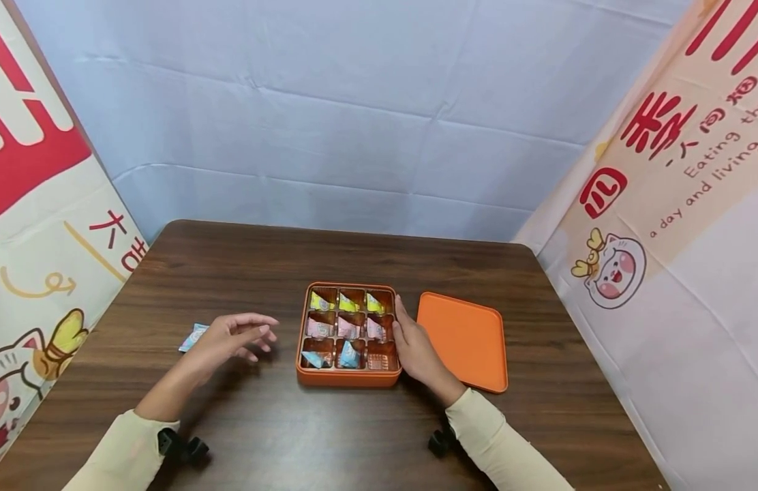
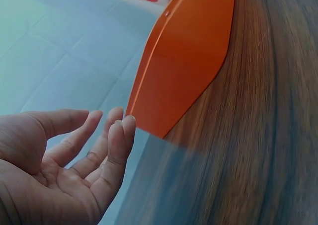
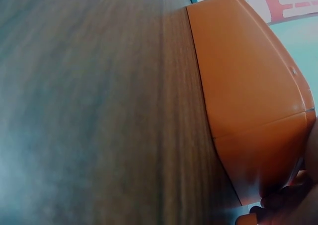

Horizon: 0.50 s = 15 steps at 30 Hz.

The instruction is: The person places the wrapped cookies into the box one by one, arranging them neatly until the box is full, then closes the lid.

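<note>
In the head view an orange box (image 1: 348,378) stands on the table, its tray divided into several compartments. Yellow packets (image 1: 350,302) lie in the back row, pink packets (image 1: 349,328) in the middle row. Blue packets (image 1: 350,354) occupy the front left and front middle compartments; the front right one shows its bare bottom. My right hand (image 1: 418,351) rests along the box's right side, fingers extended. To the left of the box, my left hand (image 1: 234,336) hovers with loosely bent fingers and holds nothing. Another blue packet (image 1: 193,337) lies beyond the left wrist, partly covered by it.
An orange lid (image 1: 461,341) lies on the brown wooden table (image 1: 256,252), right of the box and beside the right forearm. A pale blue cloth (image 1: 348,136) hangs behind the table. Printed banners (image 1: 673,225) flank it on both sides.
</note>
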{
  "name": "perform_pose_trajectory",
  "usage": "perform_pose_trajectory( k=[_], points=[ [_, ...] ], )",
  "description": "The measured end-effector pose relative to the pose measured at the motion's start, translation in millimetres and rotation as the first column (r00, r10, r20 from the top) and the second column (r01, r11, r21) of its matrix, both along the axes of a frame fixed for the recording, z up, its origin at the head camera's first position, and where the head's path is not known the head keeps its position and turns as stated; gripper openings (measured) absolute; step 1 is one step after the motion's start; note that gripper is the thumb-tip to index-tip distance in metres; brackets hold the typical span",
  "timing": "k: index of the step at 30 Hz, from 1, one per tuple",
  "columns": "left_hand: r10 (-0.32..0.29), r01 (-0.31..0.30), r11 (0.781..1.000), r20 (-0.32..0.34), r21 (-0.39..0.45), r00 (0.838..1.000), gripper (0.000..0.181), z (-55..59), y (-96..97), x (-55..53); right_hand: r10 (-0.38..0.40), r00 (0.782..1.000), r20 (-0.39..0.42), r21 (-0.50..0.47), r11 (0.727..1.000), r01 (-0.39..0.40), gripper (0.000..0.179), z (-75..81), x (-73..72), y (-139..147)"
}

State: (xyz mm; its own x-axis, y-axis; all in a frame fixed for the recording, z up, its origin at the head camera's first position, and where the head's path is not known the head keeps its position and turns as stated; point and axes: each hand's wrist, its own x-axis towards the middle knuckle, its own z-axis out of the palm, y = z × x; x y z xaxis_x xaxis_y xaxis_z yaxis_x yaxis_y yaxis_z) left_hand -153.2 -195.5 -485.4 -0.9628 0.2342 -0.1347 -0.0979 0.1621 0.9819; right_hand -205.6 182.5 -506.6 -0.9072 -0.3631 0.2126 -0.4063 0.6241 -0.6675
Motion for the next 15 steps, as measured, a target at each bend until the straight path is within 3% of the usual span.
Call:
perform_pose_trajectory(
  k=[15],
  points=[
    [0.039, -0.04, 0.998, -0.042, -0.043, 0.998, 0.043, -9.3, -28.6, 1.3, -0.011, 1.0, 0.02, 0.023, 1.0, 0.01, 0.055, 1.4, 0.2, -1.1]
  ],
)
